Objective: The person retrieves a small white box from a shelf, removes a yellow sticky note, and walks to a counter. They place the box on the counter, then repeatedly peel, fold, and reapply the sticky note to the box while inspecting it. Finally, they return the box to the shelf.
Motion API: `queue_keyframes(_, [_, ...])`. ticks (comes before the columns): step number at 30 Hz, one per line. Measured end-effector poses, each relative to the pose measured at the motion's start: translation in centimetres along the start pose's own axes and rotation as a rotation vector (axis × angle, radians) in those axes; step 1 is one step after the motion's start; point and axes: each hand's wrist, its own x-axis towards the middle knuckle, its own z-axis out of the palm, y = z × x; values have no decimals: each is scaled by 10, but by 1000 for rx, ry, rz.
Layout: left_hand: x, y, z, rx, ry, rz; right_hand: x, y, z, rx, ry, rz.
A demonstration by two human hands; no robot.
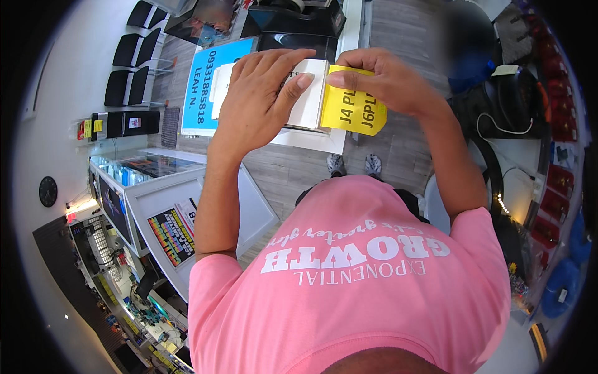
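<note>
My left hand (265,100) lies over a stack of white printed cards (308,106), fingers curved toward its far edge and thumb pressed on top, holding it. My right hand (374,81) grips a yellow card (349,118) with black lettering at the stack's right side, thumb on its face and fingers partly hidden behind it. A blue printed sign (199,100) lies left of the stack on the white-edged tabletop (330,143). Black tape dispenser-like equipment (293,19) stands beyond my hands.
Black chairs (134,87) line the left wall. A white-framed display case (149,187) stands left of my forearm, above a cluttered workbench (137,287). Black bags and a cable (504,106) sit to the right, beside red items (554,206) along the edge. My feet (355,163) show below the table.
</note>
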Motion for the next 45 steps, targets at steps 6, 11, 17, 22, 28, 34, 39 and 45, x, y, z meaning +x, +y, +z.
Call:
queue_keyframes(6, [0, 2, -2, -9, -47, -41, -1, -11, -5, -246, 51, -98])
queue_keyframes(11, [-3, 2, 0, -13, -51, -73, -17, -10, -1, -210, 106, -217])
queue_keyframes(17, [-2, 1, -2, -14, -47, -58, -49, -14, -19, 105, 87, -365])
queue_keyframes(22, [1, -1, -1, -32, -9, -29, -71, 51, 1, 637, 313, 33])
queue_keyframes(28, [1, -6, -5, -61, -13, -3, -102, 115, 46, 817, 281, 64])
queue_keyframes(34, [-8, 12, -23, 146, -213, 38, -99, 93, 39, 551, 156, 70])
queue_keyframes(39, [-4, 30, -29, -77, -123, -10, -94, 58, 32, 247, 291, -62])
queue_keyframes(45, [7, 41, -18, -142, -188, -24, -92, 67, 36, -33, 373, -520])
